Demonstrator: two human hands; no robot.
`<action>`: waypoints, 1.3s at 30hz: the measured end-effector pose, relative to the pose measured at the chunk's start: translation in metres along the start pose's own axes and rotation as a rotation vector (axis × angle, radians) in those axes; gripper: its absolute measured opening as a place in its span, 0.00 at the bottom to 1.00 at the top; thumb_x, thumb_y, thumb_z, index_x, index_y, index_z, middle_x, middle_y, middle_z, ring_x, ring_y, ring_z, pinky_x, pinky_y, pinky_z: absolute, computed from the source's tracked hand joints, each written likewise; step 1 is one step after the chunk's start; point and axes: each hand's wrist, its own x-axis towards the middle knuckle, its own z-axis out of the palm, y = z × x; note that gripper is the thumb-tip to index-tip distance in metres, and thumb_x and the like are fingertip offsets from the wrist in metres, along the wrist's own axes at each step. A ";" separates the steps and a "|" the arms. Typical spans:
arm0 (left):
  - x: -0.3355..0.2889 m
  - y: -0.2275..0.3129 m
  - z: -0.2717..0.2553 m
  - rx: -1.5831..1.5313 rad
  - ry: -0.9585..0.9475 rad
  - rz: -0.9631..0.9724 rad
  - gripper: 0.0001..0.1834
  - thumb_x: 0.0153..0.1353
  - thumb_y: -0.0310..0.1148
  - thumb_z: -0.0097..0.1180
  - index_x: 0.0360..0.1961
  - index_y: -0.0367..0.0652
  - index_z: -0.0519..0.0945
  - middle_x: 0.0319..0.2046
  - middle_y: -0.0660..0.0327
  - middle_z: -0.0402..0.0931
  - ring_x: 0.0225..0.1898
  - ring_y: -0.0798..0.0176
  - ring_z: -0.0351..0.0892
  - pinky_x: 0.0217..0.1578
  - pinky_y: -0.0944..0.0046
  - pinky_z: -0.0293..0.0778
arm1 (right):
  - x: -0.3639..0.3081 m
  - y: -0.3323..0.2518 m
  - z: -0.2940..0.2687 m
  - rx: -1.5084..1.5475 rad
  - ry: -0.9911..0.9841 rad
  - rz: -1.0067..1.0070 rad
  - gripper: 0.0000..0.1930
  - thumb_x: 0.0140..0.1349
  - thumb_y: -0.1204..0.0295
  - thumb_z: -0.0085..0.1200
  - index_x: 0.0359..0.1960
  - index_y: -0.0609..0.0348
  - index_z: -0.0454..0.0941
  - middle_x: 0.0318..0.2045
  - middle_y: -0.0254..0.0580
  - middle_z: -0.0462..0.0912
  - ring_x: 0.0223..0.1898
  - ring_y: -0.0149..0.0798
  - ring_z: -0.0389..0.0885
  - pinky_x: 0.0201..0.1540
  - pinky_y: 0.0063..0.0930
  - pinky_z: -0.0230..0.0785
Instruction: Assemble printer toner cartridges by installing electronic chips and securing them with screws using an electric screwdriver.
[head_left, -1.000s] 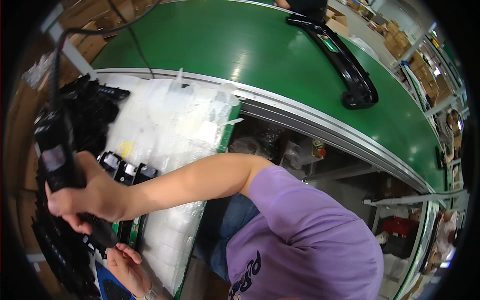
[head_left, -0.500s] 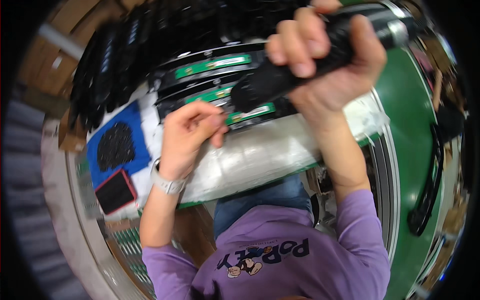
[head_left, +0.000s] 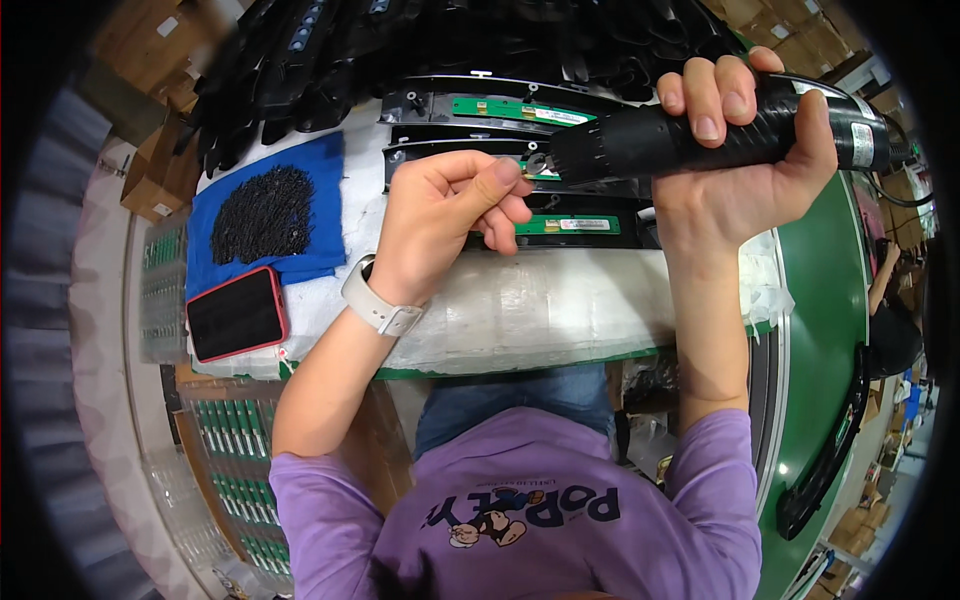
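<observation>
My right hand (head_left: 725, 200) is wrapped round a black electric screwdriver (head_left: 630, 145), held nearly level with its narrow end pointing left. At that end my left hand (head_left: 450, 205) is closed in a pinch; whatever small piece it may hold is too small to make out. Beneath both hands lie several curved black plastic housings (head_left: 402, 107), one behind another. Each carries a slim green circuit board (head_left: 570, 224) with a white label. The middle board is partly hidden by my left fingers and the screwdriver.
A heap of small black screws (head_left: 262, 215) lies on a blue cloth (head_left: 328, 170) at the left. Before it rests a red-edged phone (head_left: 237, 315). More black housings (head_left: 420, 40) are stacked behind. A long black part (head_left: 825, 450) lies on the green surface (head_left: 815, 400) at right.
The screwdriver has swung down and right to nearly level, its narrow end now at my left fingertips. My view has shifted, so the housings and cloth appear further right.
</observation>
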 end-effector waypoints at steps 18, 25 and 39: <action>0.010 -0.003 -0.023 -0.258 0.219 0.195 0.12 0.67 0.31 0.37 0.38 0.34 0.72 0.44 0.45 0.75 0.39 0.61 0.76 0.40 0.68 0.70 | 0.000 0.029 0.003 -0.436 -0.177 0.236 0.14 0.61 0.63 0.45 0.39 0.62 0.69 0.15 0.36 0.66 0.13 0.30 0.64 0.19 0.25 0.59; 0.008 0.005 -0.011 -0.303 0.204 0.148 0.04 0.62 0.20 0.40 0.37 0.36 0.66 0.49 0.44 0.71 0.53 0.55 0.73 0.54 0.65 0.68 | -0.003 0.037 0.003 -0.442 -0.241 0.197 0.13 0.59 0.67 0.46 0.39 0.65 0.68 0.14 0.38 0.67 0.11 0.31 0.64 0.17 0.25 0.60; 0.006 0.004 -0.021 -0.178 0.084 -0.019 0.10 0.69 0.34 0.40 0.41 0.38 0.68 0.16 0.67 0.63 0.13 0.77 0.55 0.14 0.76 0.50 | -0.001 0.047 0.012 -0.688 -0.288 0.238 0.11 0.55 0.69 0.52 0.25 0.65 0.67 0.12 0.36 0.67 0.10 0.29 0.65 0.14 0.19 0.57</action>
